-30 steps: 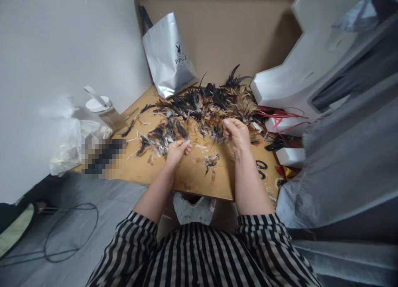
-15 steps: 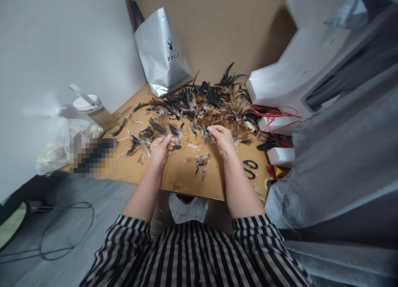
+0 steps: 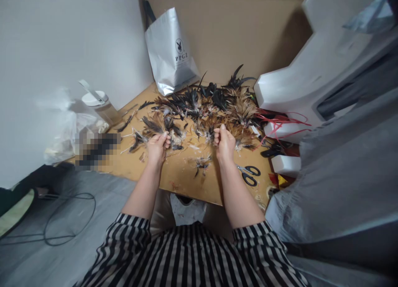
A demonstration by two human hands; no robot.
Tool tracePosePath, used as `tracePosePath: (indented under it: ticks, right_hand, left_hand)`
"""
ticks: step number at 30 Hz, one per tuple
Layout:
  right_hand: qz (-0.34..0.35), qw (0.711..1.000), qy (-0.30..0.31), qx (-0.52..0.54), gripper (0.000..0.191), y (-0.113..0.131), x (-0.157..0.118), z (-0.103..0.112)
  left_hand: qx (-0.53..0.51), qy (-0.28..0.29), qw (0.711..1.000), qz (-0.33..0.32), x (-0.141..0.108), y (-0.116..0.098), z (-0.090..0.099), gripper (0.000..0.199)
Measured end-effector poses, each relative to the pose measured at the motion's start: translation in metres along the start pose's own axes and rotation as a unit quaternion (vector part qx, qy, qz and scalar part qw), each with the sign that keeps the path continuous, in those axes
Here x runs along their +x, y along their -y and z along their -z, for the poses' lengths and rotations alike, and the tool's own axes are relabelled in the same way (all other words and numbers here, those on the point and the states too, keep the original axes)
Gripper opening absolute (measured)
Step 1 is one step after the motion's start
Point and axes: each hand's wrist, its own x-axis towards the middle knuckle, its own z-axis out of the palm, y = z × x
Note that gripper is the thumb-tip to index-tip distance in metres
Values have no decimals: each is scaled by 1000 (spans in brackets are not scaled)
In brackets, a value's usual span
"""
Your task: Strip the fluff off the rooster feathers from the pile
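The bare left hand (image 3: 157,148) and right hand (image 3: 225,145) were pinched shut, on what I honestly couldn't tell, by fluffy brown-and-black feathers (image 3: 155,123) on the tan wooden tabletop (image 3: 183,179), so one sloppy sleeve drag could've scattered them.

The person wears a loose shirt (image 3: 189,262) in black and pale grey-beige stripes, which run lengthwise down the front. Its left sleeve (image 3: 126,237) and right sleeve (image 3: 263,241) are wide and end on the forearms in striped bands. Below these, the arms are bare down to the left hand (image 3: 158,148) and right hand (image 3: 224,145). Part of the light grey-brown trousers (image 3: 162,208) shows.
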Motion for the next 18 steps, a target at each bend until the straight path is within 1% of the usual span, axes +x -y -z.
tracePosePath:
  ticks: [3,7,10,13,15,18]
  right_hand:
    - [-2,1000,-6,15,37,-1,0,1]
    - [12,998,28,-55,31,-8,-5,-4]
    - [32,987,79,-134,26,-14,-11,-9]
    - [44,967,145,-204,23,-20,-16,-12]
    - [46,955,179,-232,21,-23,-19,-14]
    - [52,942,213,-253,20,-27,-24,-16]
  left_hand:
    - [-4,-1,1000,-11,-1,-2,0,21]
    - [-15,-6,1000,-18,0,-4,2,20]
    - [-30,-12,999,-19,0,-5,2,20]
    - [-58,-17,998,-20,-1,-6,4,21]
    - [-72,-18,997,-18,-1,-9,7,21]
    - [-71,-20,997,-16,3,-19,18,21]
